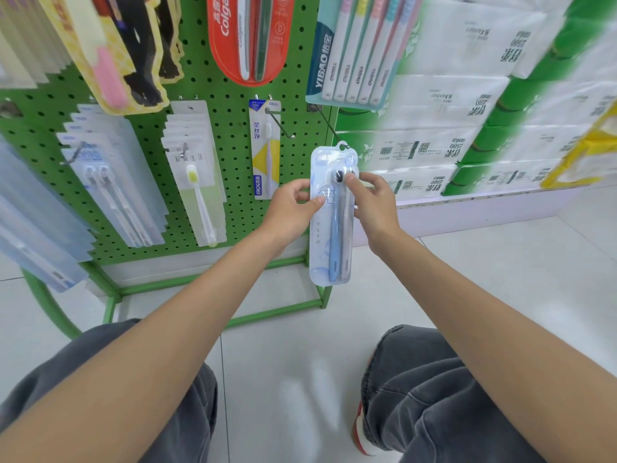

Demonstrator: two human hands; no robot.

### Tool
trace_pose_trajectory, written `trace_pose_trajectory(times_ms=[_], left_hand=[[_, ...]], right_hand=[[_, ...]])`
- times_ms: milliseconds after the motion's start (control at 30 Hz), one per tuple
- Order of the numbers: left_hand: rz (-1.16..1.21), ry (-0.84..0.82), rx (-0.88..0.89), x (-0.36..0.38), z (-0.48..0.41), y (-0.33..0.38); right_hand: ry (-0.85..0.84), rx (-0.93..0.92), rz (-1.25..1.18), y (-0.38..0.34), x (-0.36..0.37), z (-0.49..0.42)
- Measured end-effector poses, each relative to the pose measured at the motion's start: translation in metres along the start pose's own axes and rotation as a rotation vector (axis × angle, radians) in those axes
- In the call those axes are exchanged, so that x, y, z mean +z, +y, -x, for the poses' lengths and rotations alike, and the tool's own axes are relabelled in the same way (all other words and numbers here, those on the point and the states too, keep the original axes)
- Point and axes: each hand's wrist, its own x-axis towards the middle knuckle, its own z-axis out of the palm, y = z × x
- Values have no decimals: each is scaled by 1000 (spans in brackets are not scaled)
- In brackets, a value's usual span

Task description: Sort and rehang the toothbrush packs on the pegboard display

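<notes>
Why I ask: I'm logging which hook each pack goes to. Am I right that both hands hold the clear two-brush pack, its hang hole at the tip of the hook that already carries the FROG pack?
Not quite. The head view shows both the left hand and right hand holding the two-brush pack, but its hang hole sits at the tip of the bare hook further right, not the FROG pack hook.

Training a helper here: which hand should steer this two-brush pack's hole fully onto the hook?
Probably the right hand: it pinches the pack higher, nearer the hang hole at the hook tip. The left hand grips lower, steadying.
</notes>
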Motion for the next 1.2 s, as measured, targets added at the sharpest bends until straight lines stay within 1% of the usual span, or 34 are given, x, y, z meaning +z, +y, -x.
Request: trace_pose_trajectory(times_ms=[167, 333, 467, 600, 733, 1033, 1200], left_hand=[[-13, 4, -21, -2, -13, -3], [-133, -101, 8, -10, -24, -1], [-171, -150, -15, -19, -33, -3], [-136, -107, -38, -23, -43, -1], [-117, -77, -56, -26, -51, -5], [-93, -70, -44, -23, -59, -8], [-115, -62, -53, -23, -66, -15]], right_hand=[[5, 10, 24, -5, 8, -16], [19, 42, -54, -9, 18, -33], [23, 53, -93, -10, 30, -43], [19, 76, -150, -16, 42, -52], [23, 75, -144, -19, 51, -63], [24, 117, -130, -18, 60, -75], [39, 137, -197, -15, 65, -79]])
